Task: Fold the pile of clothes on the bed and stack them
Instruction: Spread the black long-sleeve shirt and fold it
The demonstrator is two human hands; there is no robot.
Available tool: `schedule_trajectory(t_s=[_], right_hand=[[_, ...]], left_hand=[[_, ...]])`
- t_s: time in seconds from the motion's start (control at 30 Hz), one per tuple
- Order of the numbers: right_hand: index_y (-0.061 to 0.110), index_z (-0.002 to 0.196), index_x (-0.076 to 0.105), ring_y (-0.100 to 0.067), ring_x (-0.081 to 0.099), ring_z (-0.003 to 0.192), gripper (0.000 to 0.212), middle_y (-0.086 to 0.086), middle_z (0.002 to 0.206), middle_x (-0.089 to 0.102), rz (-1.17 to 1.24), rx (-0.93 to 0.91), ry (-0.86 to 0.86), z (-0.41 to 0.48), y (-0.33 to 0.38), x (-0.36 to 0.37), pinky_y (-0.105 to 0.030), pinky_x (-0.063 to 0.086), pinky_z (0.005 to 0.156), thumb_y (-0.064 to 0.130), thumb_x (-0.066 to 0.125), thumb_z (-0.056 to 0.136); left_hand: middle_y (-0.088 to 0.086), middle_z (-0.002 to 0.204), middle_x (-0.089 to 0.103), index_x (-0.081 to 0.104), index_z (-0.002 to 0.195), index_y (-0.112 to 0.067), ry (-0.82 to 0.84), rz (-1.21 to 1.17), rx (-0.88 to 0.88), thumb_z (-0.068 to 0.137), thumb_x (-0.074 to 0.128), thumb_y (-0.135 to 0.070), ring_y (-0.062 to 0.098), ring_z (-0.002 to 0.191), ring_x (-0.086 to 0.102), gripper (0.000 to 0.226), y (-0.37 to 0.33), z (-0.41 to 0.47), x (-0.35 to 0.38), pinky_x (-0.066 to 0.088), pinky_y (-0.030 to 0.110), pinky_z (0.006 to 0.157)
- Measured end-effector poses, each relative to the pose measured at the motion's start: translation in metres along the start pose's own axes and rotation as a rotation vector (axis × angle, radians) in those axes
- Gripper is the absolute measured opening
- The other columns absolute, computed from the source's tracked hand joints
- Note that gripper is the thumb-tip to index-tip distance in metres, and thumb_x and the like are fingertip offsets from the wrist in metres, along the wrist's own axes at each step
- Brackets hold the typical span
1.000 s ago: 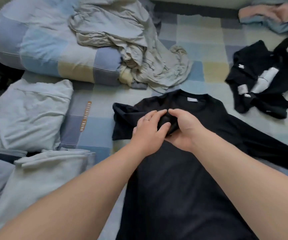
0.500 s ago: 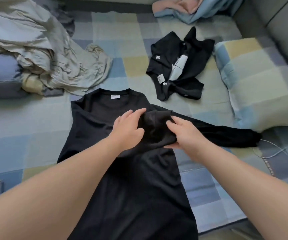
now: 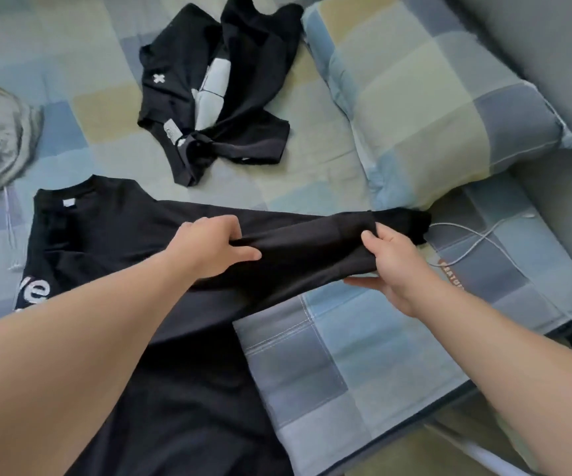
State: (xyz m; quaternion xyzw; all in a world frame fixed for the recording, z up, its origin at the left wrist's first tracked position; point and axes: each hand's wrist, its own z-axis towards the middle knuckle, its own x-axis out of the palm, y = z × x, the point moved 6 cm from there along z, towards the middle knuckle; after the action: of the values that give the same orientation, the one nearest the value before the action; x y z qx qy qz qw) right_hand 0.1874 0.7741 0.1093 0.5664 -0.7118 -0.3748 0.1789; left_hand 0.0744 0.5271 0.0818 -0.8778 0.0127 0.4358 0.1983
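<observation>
A home bedroom: checked bedsheet [image 3: 329, 355], matching pillow [image 3: 425, 97], scattered clothes [image 3: 215, 94]

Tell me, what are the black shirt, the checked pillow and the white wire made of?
The black shirt looks like soft knit cloth, maybe cotton, with a matte finish; it sags and creases. The checked pillow has a matte woven cloth cover with wrinkles and a stitched edge; its filling is hidden. The white wire probably has a smooth plastic coat; it is thin and lies in loose loops.
</observation>
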Motion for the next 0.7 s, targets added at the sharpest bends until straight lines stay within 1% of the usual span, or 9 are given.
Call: schedule_trajectory(t_s=[0.07,0.17,0.27,0.33,0.4,0.5,0.53,0.6,0.7], right_hand=[[0.028,0.116,0.065,-0.029,0.066,0.109,0.03,-0.005,0.124,0.067,0.036,0.046,-0.054,0.033,-0.019,-0.037,-0.039,0.06,0.065,0.022,0.037,0.109],[0.02,0.119,0.064,-0.029,0.064,0.105,0.028,-0.009,0.123,0.063,0.006,0.058,-0.149,0.076,-0.044,-0.083,-0.042,0.063,0.067,0.018,0.038,0.108],[0.009,0.102,0.062,-0.029,0.06,0.095,0.022,-0.019,0.11,0.061,-0.098,0.017,-0.259,0.113,-0.061,-0.118,-0.049,0.063,0.071,0.015,0.041,0.104],[0.017,0.081,0.058,-0.031,0.053,0.087,0.023,-0.011,0.092,0.057,-0.17,-0.002,-0.349,0.134,-0.069,-0.141,-0.047,0.06,0.076,0.019,0.043,0.1],[0.027,0.067,0.043,-0.025,0.043,0.082,0.027,0.0,0.083,0.047,-0.219,-0.015,-0.441,0.152,-0.075,-0.162,-0.04,0.046,0.074,0.028,0.044,0.094],[0.016,0.066,0.031,-0.024,0.035,0.072,0.032,0.0,0.069,0.036,-0.222,-0.035,-0.552,0.174,-0.08,-0.191,-0.038,0.034,0.064,0.022,0.047,0.094],[0.013,0.066,0.033,-0.027,0.036,0.069,0.03,-0.002,0.065,0.036,-0.233,-0.034,-0.575,0.181,-0.082,-0.199,-0.043,0.039,0.061,0.024,0.048,0.09],[0.006,0.068,0.045,-0.034,0.051,0.068,0.031,-0.006,0.064,0.045,-0.255,0.014,-0.562,0.192,-0.089,-0.207,-0.053,0.056,0.068,0.03,0.053,0.084],[0.016,0.083,0.061,-0.036,0.065,0.096,0.015,-0.001,0.083,0.061,-0.281,0.05,-0.506,0.189,-0.089,-0.209,-0.051,0.055,0.088,0.029,0.061,0.09]], left_hand=[[-0.005,0.083,0.065,0.058,0.088,-0.024,0.022,-0.034,-0.018,0.089,0.06,-0.064,0.017,0.083,0.06,0.041,-0.021,0.027,0.014,0.041,0.036,0.083],[0.001,0.084,0.065,0.06,0.086,-0.019,0.011,-0.046,-0.034,0.1,0.05,-0.053,0.022,0.082,0.061,0.038,-0.049,0.065,0.039,0.044,0.037,0.072],[0.007,0.088,0.062,0.053,0.095,-0.013,-0.161,-0.058,-0.054,0.105,0.041,-0.046,0.03,0.084,0.056,0.037,-0.082,0.097,0.055,0.046,0.042,0.073],[0.005,0.08,0.058,0.048,0.097,-0.013,-0.304,-0.04,-0.04,0.106,0.037,-0.045,0.031,0.077,0.053,0.035,-0.107,0.113,0.06,0.041,0.042,0.066],[0.002,0.074,0.053,0.044,0.096,-0.012,-0.388,-0.032,0.011,0.107,0.036,-0.042,0.028,0.068,0.048,0.034,-0.134,0.13,0.063,0.033,0.04,0.061],[0.006,0.071,0.055,0.043,0.096,-0.009,-0.454,0.001,0.079,0.108,0.036,-0.04,0.032,0.067,0.05,0.034,-0.167,0.158,0.067,0.034,0.041,0.06],[0.007,0.072,0.056,0.042,0.096,-0.009,-0.464,0.025,0.09,0.108,0.036,-0.039,0.035,0.067,0.051,0.033,-0.174,0.166,0.07,0.035,0.042,0.061],[0.011,0.075,0.059,0.042,0.096,-0.009,-0.452,0.099,0.079,0.108,0.035,-0.038,0.037,0.069,0.053,0.032,-0.179,0.179,0.081,0.038,0.043,0.063],[0.011,0.092,0.063,0.048,0.099,-0.012,-0.412,0.159,0.028,0.106,0.039,-0.042,0.034,0.086,0.051,0.032,-0.17,0.183,0.097,0.037,0.042,0.076]])
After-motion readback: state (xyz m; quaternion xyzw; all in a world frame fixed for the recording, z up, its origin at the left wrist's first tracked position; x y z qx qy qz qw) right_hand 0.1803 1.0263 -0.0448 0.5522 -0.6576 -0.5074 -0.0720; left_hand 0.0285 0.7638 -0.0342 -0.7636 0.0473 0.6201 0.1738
